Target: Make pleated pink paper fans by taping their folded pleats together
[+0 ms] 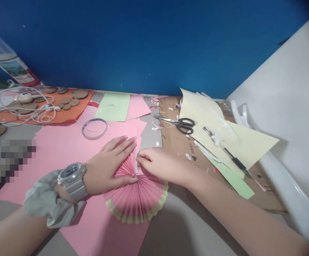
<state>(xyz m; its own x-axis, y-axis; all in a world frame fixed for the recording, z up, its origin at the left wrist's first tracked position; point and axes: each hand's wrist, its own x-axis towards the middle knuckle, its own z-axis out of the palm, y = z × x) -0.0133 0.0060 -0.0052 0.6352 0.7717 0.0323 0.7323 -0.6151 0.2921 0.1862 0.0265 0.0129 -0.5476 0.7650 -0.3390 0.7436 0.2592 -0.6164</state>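
Note:
A pink pleated paper fan point(141, 199) with a yellow-green scalloped rim lies spread on the table. My left hand point(111, 163) rests flat over its upper left part, fingers stretched and thumb near the fan's centre. At the fan's upper edge, my right hand point(154, 161) is closed in a pinch. A narrow white strip point(136, 161) runs along the pleats beside those fingertips; whether the fingers grip it or the paper edge is hidden. Pink paper sheets point(63, 142) lie under the fan and left hand.
A roll of tape point(94, 128) sits beyond my left hand. Black-handled scissors point(183, 124) lie on brown cardboard point(176, 149). Cream sheets point(231, 142) bear a pen point(234, 158). At left are a bottle point(18, 67), white cable point(45, 110) and orange paper point(71, 115) with cardboard discs.

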